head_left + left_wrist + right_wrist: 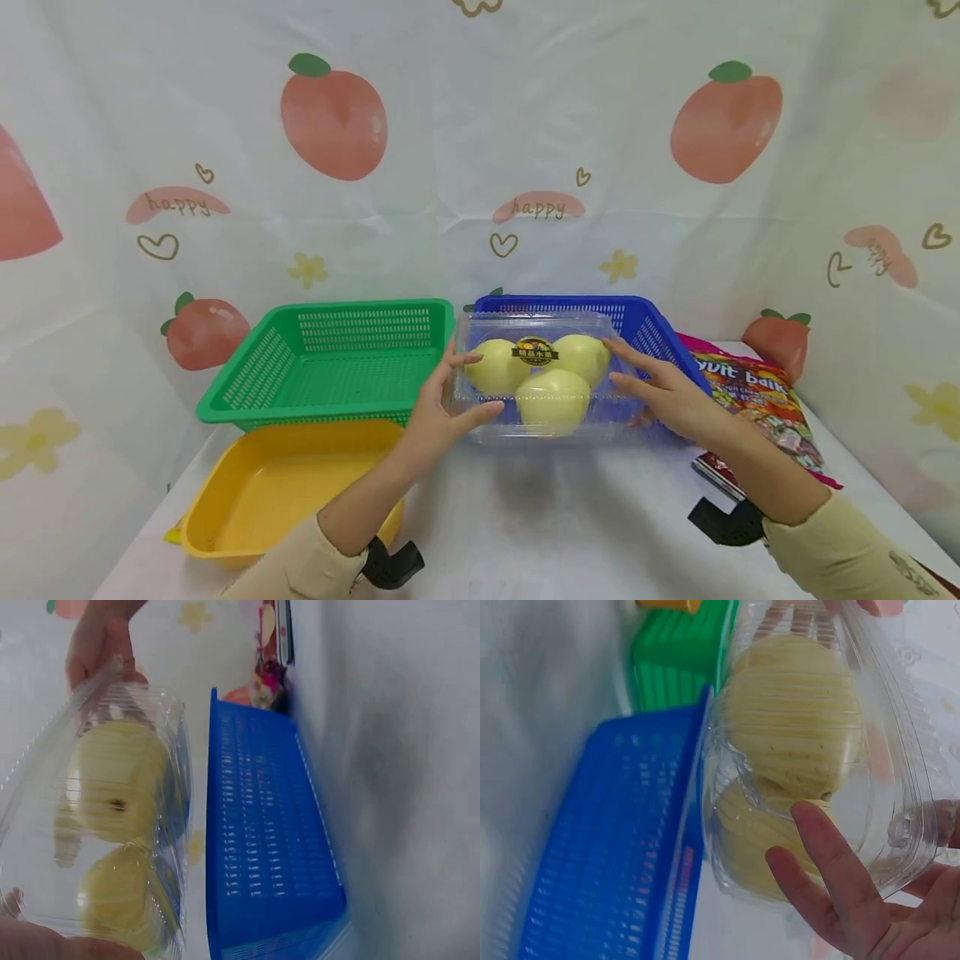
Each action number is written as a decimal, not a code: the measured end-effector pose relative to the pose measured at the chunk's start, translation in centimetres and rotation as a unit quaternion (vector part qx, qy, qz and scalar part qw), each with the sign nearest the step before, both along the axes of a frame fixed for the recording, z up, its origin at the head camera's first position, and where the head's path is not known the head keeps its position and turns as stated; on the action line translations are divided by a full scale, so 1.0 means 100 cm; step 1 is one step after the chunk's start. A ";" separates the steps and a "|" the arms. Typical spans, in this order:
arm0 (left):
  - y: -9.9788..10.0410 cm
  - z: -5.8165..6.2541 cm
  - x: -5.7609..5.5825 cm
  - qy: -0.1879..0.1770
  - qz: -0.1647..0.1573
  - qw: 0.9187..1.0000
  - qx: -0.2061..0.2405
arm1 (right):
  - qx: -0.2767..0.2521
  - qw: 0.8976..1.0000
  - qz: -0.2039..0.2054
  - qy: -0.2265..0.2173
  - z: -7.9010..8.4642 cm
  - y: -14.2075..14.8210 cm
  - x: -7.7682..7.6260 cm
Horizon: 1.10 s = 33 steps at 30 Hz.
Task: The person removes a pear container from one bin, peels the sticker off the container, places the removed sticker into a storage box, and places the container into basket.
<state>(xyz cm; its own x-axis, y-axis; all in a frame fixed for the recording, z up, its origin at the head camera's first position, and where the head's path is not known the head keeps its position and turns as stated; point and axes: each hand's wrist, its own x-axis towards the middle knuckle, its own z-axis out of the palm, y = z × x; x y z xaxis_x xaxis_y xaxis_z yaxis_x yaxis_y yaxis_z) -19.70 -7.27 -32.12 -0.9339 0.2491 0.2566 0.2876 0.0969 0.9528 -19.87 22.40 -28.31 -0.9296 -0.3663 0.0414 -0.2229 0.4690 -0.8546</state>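
Note:
A clear plastic clamshell box [536,321] holds three pale yellow round fruits [553,402], with a black and gold label [536,352] on its lid. My left hand [441,408] grips the box's left end, thumb along the front. At the opposite end my right hand [671,400] holds it, and in the right wrist view two fingers [844,877] spread against the clear wall. Both wrist views show the box raised over the rim of a blue perforated basket [651,321]. In the head view the box hides much of that basket.
Left of the blue basket stands a green perforated basket [337,412]. A yellow plastic tub [285,492] sits before it, partly behind my left forearm. Colourful candy bags [750,392] lie right of the blue basket, by my right forearm. A printed curtain [450,125] hangs behind the white table [555,533].

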 end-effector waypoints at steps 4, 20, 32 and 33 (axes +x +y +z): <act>-0.005 -0.003 0.015 -0.001 0.011 1.000 -0.001 | -0.006 1.000 -0.002 0.017 -0.006 -0.004 0.013; -0.019 -0.019 0.069 0.022 0.019 0.999 -0.019 | -0.069 0.998 -0.007 0.011 -0.033 -0.009 0.058; -0.022 -0.043 0.092 0.064 0.018 0.997 -0.035 | -0.078 0.997 -0.008 -0.008 -0.059 -0.010 0.078; -0.022 -0.045 0.094 0.065 0.016 0.997 -0.034 | -0.079 0.997 -0.007 -0.011 -0.061 -0.009 0.079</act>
